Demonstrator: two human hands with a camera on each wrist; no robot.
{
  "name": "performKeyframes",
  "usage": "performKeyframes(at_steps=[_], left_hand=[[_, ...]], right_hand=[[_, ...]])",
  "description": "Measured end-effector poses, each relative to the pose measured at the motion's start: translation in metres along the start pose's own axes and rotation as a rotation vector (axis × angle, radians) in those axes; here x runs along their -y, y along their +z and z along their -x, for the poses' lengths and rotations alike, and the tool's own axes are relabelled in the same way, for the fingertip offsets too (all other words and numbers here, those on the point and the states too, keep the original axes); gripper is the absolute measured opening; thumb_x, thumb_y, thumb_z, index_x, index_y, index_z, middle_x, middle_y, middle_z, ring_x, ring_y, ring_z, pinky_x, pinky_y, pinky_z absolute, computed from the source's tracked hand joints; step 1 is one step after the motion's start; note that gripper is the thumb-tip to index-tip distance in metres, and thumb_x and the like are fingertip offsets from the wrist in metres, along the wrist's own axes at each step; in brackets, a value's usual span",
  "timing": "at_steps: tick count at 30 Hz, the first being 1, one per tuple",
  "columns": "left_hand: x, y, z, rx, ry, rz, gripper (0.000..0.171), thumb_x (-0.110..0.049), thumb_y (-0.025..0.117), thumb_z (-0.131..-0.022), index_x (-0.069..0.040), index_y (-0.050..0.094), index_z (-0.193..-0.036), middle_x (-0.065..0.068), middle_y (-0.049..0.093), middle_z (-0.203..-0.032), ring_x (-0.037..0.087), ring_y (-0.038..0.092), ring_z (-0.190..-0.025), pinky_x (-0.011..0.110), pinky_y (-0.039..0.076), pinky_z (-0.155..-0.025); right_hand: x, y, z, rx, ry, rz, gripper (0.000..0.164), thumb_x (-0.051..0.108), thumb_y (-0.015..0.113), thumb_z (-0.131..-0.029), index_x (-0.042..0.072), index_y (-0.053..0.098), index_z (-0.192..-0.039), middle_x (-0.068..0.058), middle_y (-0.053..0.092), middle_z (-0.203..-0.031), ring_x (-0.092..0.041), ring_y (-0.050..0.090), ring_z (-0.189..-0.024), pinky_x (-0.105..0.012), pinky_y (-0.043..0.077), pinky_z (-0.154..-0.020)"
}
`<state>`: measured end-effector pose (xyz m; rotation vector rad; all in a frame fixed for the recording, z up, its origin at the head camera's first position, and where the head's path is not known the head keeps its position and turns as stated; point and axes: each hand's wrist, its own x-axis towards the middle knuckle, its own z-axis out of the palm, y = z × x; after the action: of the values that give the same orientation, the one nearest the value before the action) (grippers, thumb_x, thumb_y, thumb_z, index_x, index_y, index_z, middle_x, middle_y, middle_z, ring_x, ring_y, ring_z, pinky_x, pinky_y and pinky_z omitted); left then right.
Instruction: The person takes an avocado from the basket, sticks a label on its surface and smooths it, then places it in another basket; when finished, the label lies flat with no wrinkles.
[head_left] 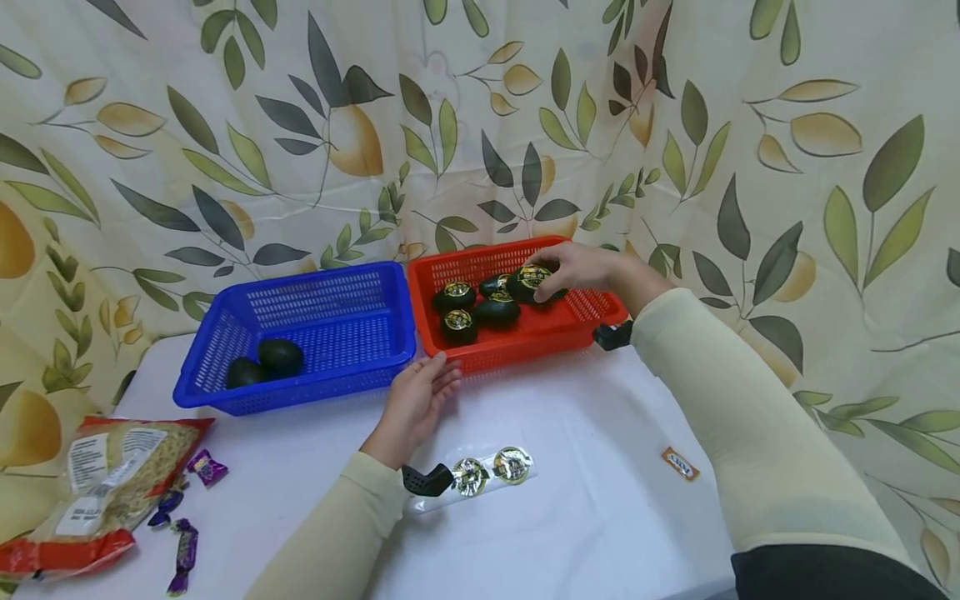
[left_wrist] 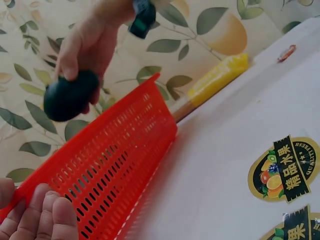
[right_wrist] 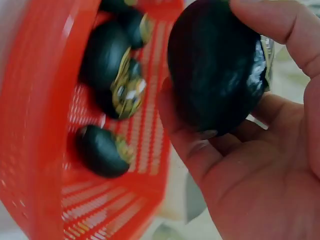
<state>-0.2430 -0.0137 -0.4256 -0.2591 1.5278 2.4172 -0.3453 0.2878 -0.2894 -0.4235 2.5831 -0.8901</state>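
Note:
My right hand (head_left: 581, 271) holds a dark green avocado (right_wrist: 217, 65) above the red basket (head_left: 517, 354), thumb on one side and fingers on the other. A shiny gold-and-black label on this avocado shows in the head view. Several more labelled avocados (head_left: 497, 312) lie in the same basket. At the basket's front left corner is my left hand (head_left: 420, 400), its fingers relaxed beside the wall; whether they touch it is hard to tell. Two avocados (head_left: 281, 357) without visible labels sit in the blue basket (head_left: 300, 386) to the left.
A clear strip with two round fruit stickers (head_left: 512, 465) lies on the white table (head_left: 585, 517). An orange-wrapped candy (head_left: 680, 463) is on the right. At left are a red-ended grain bag (head_left: 112, 479) and purple candies (head_left: 207, 468). A yellow package (left_wrist: 217, 77) stands behind the red basket.

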Motion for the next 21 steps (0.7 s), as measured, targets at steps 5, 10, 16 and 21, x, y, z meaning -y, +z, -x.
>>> performKeyframes(at_steps=[5,10,16,21], left_hand=[[0.000,0.001,-0.001,-0.003,0.006,-0.006,0.011,-0.018,0.057,-0.108,-0.007,0.058,-0.108,0.023,0.070,-0.126,0.020,0.070,-0.094,0.037,0.058,-0.097],[-0.001,0.000,-0.002,-0.014,0.017,-0.024,0.009,-0.016,0.057,-0.108,-0.007,0.059,-0.107,0.018,0.074,-0.119,0.019,0.071,-0.093,0.035,0.060,-0.093],[-0.003,-0.002,-0.001,-0.014,0.015,-0.046,0.010,-0.017,0.057,-0.108,-0.007,0.059,-0.107,0.021,0.071,-0.124,0.021,0.071,-0.097,0.037,0.059,-0.097],[-0.004,-0.002,-0.004,-0.002,0.006,-0.047,0.015,-0.018,0.056,-0.108,-0.005,0.059,-0.112,0.025,0.067,-0.132,0.019,0.072,-0.097,0.036,0.058,-0.098]], right_hand=[[-0.015,-0.007,-0.031,0.059,0.109,0.002,0.063,0.021,0.074,-0.088,0.008,0.051,-0.145,-0.016,0.052,-0.141,-0.032,0.048,-0.126,-0.050,0.041,-0.113],[-0.025,-0.009,-0.056,0.129,0.206,0.118,0.076,0.024,0.078,-0.089,0.004,0.044,-0.153,-0.019,0.047,-0.149,-0.033,0.048,-0.130,-0.050,0.042,-0.116],[-0.027,-0.012,-0.077,0.221,0.379,0.188,0.079,0.031,0.084,-0.085,0.013,0.048,-0.153,-0.019,0.046,-0.150,-0.040,0.045,-0.132,-0.053,0.050,-0.106],[-0.023,-0.011,-0.089,0.262,0.484,0.232,0.084,0.031,0.090,-0.079,0.020,0.050,-0.152,-0.017,0.043,-0.152,-0.038,0.040,-0.132,-0.049,0.055,-0.097]])
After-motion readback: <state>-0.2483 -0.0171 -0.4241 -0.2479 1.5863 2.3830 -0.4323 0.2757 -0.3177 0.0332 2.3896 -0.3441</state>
